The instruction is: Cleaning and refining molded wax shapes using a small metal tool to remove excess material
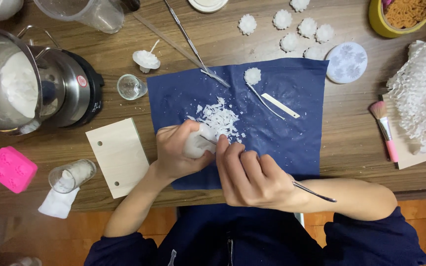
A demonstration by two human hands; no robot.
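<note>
**A:** What are the hands doing in the head view?

**B:** The left hand (pixel 176 150) is curling closed around a white wax piece (pixel 196 144), gripping it just below the centre of the frame. The right hand (pixel 247 175) is closing on a thin metal tool (pixel 311 192), whose handle is sticking out toward the lower right past the wrist. Its tip is hiding behind the fingers, right against the wax piece.

**A:** And where is all that sitting?

**B:** Both hands are hovering over the lower edge of a dark blue cloth (pixel 282 138) that is lying on the wooden worktop (pixel 351 148). A heap of white shavings (pixel 219 118) is lying on the cloth just above the hands. Further up the cloth, a small white flower shape (pixel 252 75) is resting beside a flat white stick (pixel 280 105).

**A:** Anything around the cloth?

**B:** More white flower shapes (pixel 301 29) are clustering at the upper middle, near a pale round mould (pixel 346 62). A metal pot (pixel 25 81) is standing at the upper left, a pink mould (pixel 13 169) at the lower left, with a light wooden board (pixel 118 155) lying between it and the left hand. A pink brush (pixel 384 129) is lying at the right, beside white netted material (pixel 422 93).
</note>
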